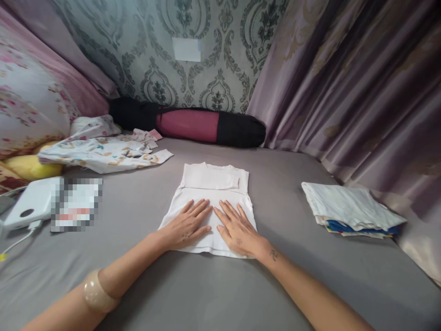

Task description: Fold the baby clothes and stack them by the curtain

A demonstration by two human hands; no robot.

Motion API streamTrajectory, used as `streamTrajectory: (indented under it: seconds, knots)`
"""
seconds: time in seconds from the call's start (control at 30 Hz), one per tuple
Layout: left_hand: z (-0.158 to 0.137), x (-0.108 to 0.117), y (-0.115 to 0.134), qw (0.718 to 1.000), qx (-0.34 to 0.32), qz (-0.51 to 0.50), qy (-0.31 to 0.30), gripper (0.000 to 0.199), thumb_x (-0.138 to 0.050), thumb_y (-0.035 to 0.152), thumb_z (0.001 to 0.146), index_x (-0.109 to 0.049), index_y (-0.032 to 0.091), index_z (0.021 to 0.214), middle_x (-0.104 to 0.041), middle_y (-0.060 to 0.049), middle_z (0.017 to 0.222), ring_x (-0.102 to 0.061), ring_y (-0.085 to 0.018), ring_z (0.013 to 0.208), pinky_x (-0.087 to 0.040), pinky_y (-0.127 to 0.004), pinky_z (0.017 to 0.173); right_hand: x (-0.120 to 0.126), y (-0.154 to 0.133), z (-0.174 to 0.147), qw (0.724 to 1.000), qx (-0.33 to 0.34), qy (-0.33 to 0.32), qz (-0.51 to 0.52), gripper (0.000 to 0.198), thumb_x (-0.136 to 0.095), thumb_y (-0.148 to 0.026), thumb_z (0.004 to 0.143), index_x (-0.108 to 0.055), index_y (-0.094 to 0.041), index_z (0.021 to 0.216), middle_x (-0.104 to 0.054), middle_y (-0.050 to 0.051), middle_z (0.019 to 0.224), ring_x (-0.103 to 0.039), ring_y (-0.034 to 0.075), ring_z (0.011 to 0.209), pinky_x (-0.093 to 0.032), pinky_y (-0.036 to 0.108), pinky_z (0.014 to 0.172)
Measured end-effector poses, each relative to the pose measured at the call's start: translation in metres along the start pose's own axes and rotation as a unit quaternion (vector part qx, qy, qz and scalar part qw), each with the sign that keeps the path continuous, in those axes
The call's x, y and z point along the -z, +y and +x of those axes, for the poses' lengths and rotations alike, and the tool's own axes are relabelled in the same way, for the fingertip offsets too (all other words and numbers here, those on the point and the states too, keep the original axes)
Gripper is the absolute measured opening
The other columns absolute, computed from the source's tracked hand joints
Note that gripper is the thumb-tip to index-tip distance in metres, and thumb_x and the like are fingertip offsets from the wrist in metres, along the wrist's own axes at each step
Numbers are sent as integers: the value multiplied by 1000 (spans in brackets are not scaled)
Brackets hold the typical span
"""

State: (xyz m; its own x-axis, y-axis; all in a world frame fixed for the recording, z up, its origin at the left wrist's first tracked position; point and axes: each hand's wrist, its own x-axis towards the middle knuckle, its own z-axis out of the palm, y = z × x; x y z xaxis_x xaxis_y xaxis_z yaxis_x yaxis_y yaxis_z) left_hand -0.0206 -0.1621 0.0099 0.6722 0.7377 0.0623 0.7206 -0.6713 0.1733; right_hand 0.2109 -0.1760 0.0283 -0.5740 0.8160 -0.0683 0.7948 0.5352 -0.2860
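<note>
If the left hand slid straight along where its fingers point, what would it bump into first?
Probably the right hand, lying just ahead on the white long-sleeved shirt; the gap is hard to judge.

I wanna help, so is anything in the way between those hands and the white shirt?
Nothing that I can see: the left hand and right hand both lie flat on the white shirt.
</note>
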Motion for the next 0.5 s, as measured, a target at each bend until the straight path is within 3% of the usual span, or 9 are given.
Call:
streamTrajectory:
  seconds: [0.13, 0.23, 0.3, 0.4, 0.5]
  knots:
    - [1, 2, 0, 1000, -6, -5, -1, 62, -26, 54, 98, -25, 23, 152, -22, -8, 158, -21, -23, 146, -14, -43, 119, -2, 1, 1, 1000, 3, 4, 1, 55, -29, -39, 99, -25, -23, 152, -11, 4, 161, -5, 19, 148, -3, 46, 120]
    - [-1, 9, -2, 999, 22, -11, 32, 57, -26, 51, 99, -39, 21, 145, -37, -9, 153, -33, -22, 141, -23, -40, 117, -1, 6, -1, 1000, -9, 5, -3, 55, -25, -40, 100, -25, -21, 152, -13, 5, 161, -6, 19, 148, -5, 45, 120]
    - [-5, 15, -9, 992, 89, -7, 91, 53, -25, 48, 99, -48, 19, 137, -48, -11, 145, -44, -23, 133, -34, -38, 111, 1, 13, -4, 999, -48, 21, -14, 57, -21, -41, 101, -25, -17, 152, -14, 6, 160, -7, 19, 148, -6, 45, 120]
    - [-13, 19, -28, 959, 225, 20, 169, 48, -29, 46, 97, -57, 17, 123, -60, -14, 126, -56, -26, 114, -44, -41, 98, 3, 27, -11, 990, -122, 57, -45, 60, -18, -43, 100, -26, -12, 152, -15, 8, 160, -9, 21, 148, -6, 47, 120]
    - [-21, 16, -50, 927, 331, 38, 170, 43, -36, 46, 92, -64, 17, 106, -64, -13, 105, -59, -28, 97, -46, -44, 90, 6, 38, -18, 983, -162, 68, -57, 61, -19, -45, 100, -30, -11, 150, -19, 10, 159, -15, 24, 147, -8, 50, 119]
